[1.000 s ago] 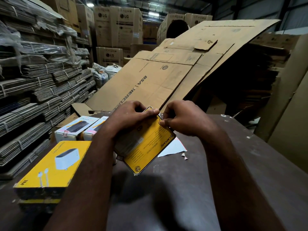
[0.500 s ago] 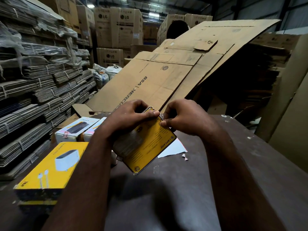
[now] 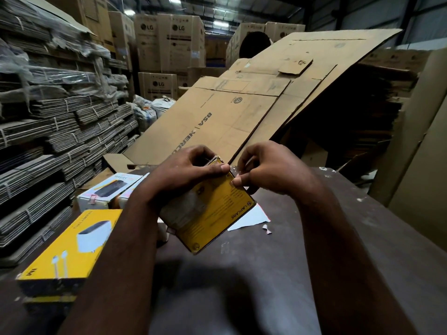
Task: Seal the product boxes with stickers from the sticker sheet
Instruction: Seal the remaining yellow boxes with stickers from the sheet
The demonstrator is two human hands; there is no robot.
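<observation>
- L hand (image 3: 183, 175) is gripping the yellow box (image 3: 212, 213) at its far end; thumb is lying across the printed face near the top corner, other fingers are curling round the back.
- R hand (image 3: 271, 170) is pinching the same box at its upper right edge: thumb tip is pressing on the face, fingers are curling behind the edge.
- A small pale sliver is showing at the R fingertips; too small to tell if it's a sticker.
- Box is being held tilted above the table (image 3: 314, 274), between both hands, not touching the top. "LAPCARE" print is running along its right edge.
- White sticker sheet (image 3: 249, 218) is lying flat on the table, partly hidden under the held box; can't tell what's on it.
- A curled paper scrap (image 3: 266, 228) is sitting just beside the sheet's right corner.
- Stack of yellow boxes (image 3: 70, 247) is sitting at the table's left edge, near the L forearm.
- Two white boxes (image 3: 106, 192) are lying side by side beyond that stack.
- A big flattened carton (image 3: 229, 122) is leaning behind the table.
- Tied cardboard bundles (image 3: 60, 131) are piling up along the left; LG cartons (image 3: 179, 39) are standing at the back.
</observation>
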